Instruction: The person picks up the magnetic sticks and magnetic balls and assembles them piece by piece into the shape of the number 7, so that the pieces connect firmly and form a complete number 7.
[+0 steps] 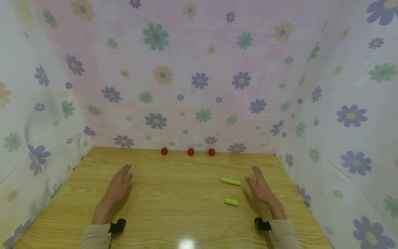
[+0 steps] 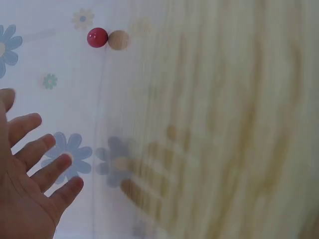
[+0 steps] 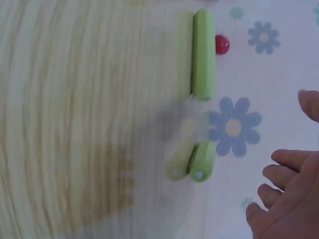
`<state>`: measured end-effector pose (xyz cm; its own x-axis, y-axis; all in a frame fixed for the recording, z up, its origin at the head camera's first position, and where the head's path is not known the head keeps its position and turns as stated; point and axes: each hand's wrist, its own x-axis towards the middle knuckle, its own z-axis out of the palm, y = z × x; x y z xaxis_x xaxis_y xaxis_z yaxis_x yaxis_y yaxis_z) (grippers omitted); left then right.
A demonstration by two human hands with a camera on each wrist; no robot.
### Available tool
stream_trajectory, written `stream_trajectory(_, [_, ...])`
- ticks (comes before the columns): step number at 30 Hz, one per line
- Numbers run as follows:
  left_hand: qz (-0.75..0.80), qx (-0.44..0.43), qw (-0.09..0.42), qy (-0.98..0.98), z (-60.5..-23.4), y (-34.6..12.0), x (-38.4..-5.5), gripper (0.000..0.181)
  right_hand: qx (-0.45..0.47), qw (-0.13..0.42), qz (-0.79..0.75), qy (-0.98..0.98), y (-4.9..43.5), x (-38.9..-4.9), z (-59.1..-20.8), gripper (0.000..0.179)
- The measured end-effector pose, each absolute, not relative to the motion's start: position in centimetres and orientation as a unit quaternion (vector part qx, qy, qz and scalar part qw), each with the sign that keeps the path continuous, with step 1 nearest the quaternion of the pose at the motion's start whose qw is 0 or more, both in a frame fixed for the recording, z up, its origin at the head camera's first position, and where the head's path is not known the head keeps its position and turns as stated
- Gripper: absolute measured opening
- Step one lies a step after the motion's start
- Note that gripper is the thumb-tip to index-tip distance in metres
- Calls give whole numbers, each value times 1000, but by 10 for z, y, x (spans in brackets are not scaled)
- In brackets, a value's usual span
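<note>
My left hand (image 1: 116,186) hovers over the left part of the table with fingers extended, holding nothing. In the left wrist view its fingers (image 2: 47,172) are spread. On the other side my right hand (image 1: 261,188) is also raised, fingers loosely extended, with nothing in it. Just left of it lie two light green sticks, a farther one (image 1: 230,181) and a nearer one (image 1: 231,202). Neither is touched. Three shiny red balls, left (image 1: 164,151), middle (image 1: 191,151) and right (image 1: 211,152), sit along the table's back edge, away from both hands.
The wood-grain table (image 1: 174,207) has a glossy surface that shows reflections. Flower-printed cloth (image 1: 199,62) stands behind it and along both sides. Black wrist cameras, left (image 1: 118,226) and right (image 1: 262,224), are worn by the beige sleeves.
</note>
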<state>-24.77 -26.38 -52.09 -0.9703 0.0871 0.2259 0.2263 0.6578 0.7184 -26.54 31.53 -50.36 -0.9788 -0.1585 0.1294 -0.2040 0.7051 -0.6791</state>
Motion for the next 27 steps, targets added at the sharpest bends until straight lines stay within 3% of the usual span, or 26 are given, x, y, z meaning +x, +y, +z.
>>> stream_trajectory(10, [-530,-39,114,-840,-513,-255,-251,58,113,88,489,-861,297,-253,-487,42])
stream_trajectory(27, [-613,-36,112,-781,-519,-236,-266,45,135,-56,472,-869,285,-237,-511,36])
